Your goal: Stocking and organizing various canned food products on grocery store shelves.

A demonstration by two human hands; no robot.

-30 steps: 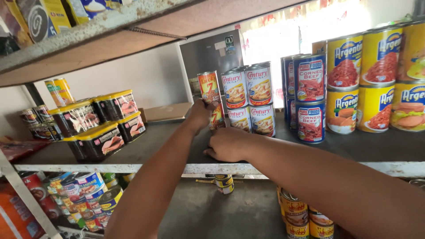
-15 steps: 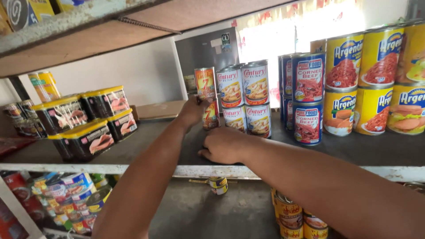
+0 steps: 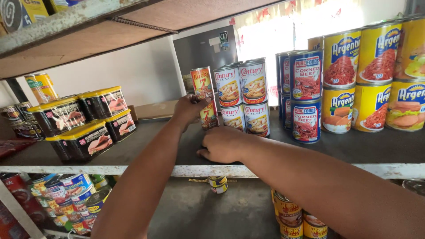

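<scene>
The left hand [image 3: 189,109] is closed around the lower red and orange can [image 3: 208,116], which stands on the dark shelf [image 3: 146,148] with a second can of the same kind [image 3: 202,82] stacked on it, just beside the white tuna cans [image 3: 241,98]. The right hand [image 3: 221,144] lies flat on the shelf in front and holds nothing. I judge the stacking nearly finished: both cans stand upright in the row, and only the last straightening and letting go seem to be left
</scene>
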